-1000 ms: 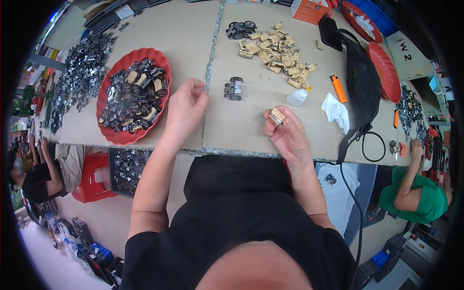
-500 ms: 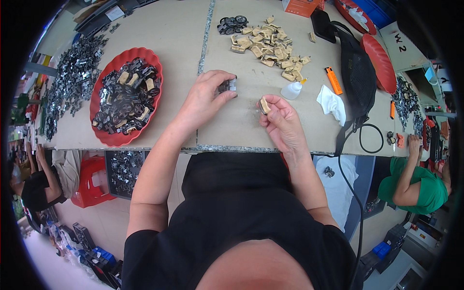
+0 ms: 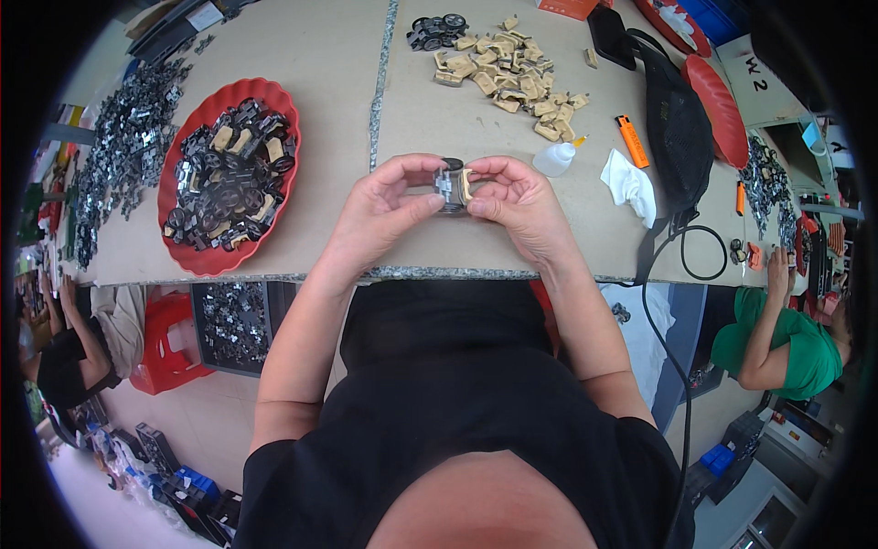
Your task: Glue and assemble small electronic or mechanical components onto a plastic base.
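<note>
My left hand (image 3: 384,212) pinches a small black wheeled part (image 3: 446,186) between thumb and fingers, just above the table's front edge. My right hand (image 3: 514,203) presses a small tan wooden piece (image 3: 465,184) against the right side of that black part. Both hands meet at the middle of the beige table (image 3: 338,82). A red round tray (image 3: 187,247) heaped with black parts and a few tan pieces lies to the left of my left hand. A pile of tan wooden pieces (image 3: 508,73) lies beyond my hands.
A few black wheeled parts (image 3: 434,30) sit at the far edge. A small white bottle (image 3: 555,158), an orange lighter (image 3: 631,140), a white cloth (image 3: 627,183) and a black bag (image 3: 675,128) lie to the right. Loose black parts (image 3: 119,146) cover the far left. A person in green (image 3: 777,339) sits at the right.
My left hand picked the black wheeled part off the table and brought it toward me. My right hand carried the tan piece over to it, and the two parts now touch.
</note>
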Demonstrator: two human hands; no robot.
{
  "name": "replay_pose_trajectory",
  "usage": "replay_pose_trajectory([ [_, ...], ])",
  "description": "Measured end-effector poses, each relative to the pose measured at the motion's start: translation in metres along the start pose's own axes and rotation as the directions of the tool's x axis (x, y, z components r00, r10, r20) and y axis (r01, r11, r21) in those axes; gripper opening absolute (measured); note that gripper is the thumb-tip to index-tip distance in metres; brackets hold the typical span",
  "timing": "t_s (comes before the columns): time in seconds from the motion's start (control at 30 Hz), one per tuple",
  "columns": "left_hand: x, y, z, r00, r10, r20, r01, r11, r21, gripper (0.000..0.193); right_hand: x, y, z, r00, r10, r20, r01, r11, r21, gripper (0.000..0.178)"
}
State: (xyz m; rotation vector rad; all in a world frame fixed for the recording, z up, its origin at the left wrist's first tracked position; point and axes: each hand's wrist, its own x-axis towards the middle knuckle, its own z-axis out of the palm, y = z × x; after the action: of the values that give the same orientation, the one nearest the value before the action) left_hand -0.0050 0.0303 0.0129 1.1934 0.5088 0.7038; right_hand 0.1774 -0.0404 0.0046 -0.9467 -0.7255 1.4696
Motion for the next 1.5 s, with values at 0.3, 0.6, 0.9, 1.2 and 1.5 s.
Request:
replay_pose_trajectory([
  [0.3,-0.005,-0.002,0.007,0.998,0.037,-0.057,-0.038,0.999,-0.007,0.03,0.001,0.002,-0.001,0.999,-0.015,0.046,0.015,1.0,-0.005,0.042],
  [0.6,-0.01,-0.001,0.006,0.997,-0.012,-0.081,0.012,1.0,0.006,0.032,-0.001,0.002,-0.005,0.996,0.047,0.072,-0.046,0.999,-0.013,0.032],
  [0.9,-0.014,-0.003,0.013,0.992,0.036,-0.121,-0.035,0.999,0.012,0.033,0.0,0.004,-0.006,0.997,0.06,0.041,-0.057,0.997,-0.055,0.025],
  [1.2,-0.013,-0.01,0.011,0.987,0.045,-0.153,-0.038,0.998,0.049,0.032,-0.002,0.004,-0.003,0.999,0.046,0.001,-0.046,0.995,-0.084,0.019],
  [1.5,-0.012,-0.012,0.01,0.986,-0.032,-0.161,0.027,0.999,-0.036,0.032,-0.002,0.007,-0.004,0.998,-0.017,0.053,0.028,0.977,-0.212,0.019],
])
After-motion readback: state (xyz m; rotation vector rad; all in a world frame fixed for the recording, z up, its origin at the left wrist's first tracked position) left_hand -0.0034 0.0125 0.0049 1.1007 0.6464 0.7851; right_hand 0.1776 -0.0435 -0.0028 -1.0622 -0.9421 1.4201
